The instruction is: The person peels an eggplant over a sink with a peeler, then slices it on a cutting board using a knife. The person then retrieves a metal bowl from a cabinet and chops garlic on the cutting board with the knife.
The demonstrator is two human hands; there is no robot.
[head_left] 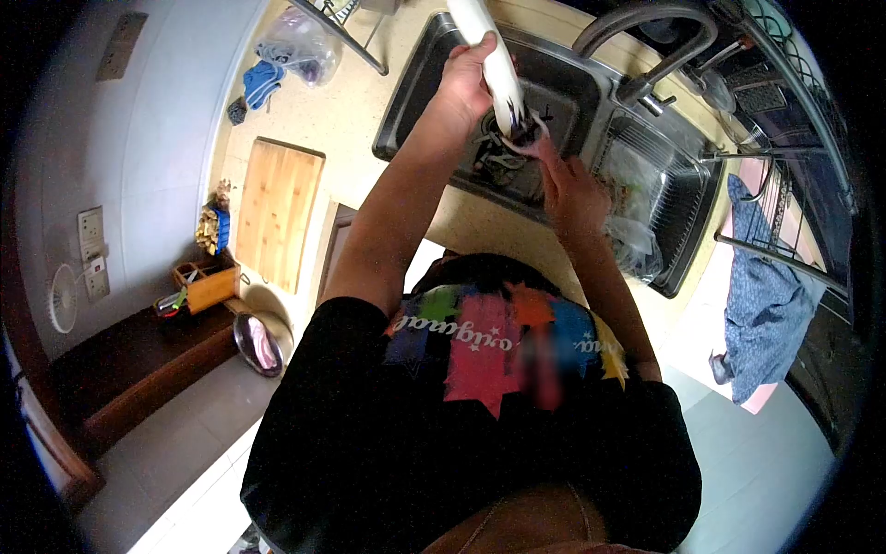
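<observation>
"Speckled cream worktop (355, 181) all round, with a dark rectangular sink basin (420, 92) under the hands?"

"Yes, and the left hand (466, 83) has its fingers and thumb closed around a long, smooth white cylindrical item (498, 72). It slants over the basin, its dark-marked lower end near the right hand (577, 198)."

"What's the right one doing?"

"It's curled closed around a small pinkish loop-shaped tool (531, 146), right against that lower end. I can't tell exactly what kind; it's too small and shadowed."

"Anything beneath them?"

"Some pale and dark scraps (498, 159) on the basin floor."

"And around the hands?"

"Off to their left, a light wooden cutting board (279, 214), with a crumpled blue cloth (263, 83) and a clear plastic bag (300, 46) farther out. Beyond and to their right, a curved grey metal faucet (646, 14). Just right of the right hand, a second dark basin (678, 263) with clear plastic (632, 245) inside."
</observation>
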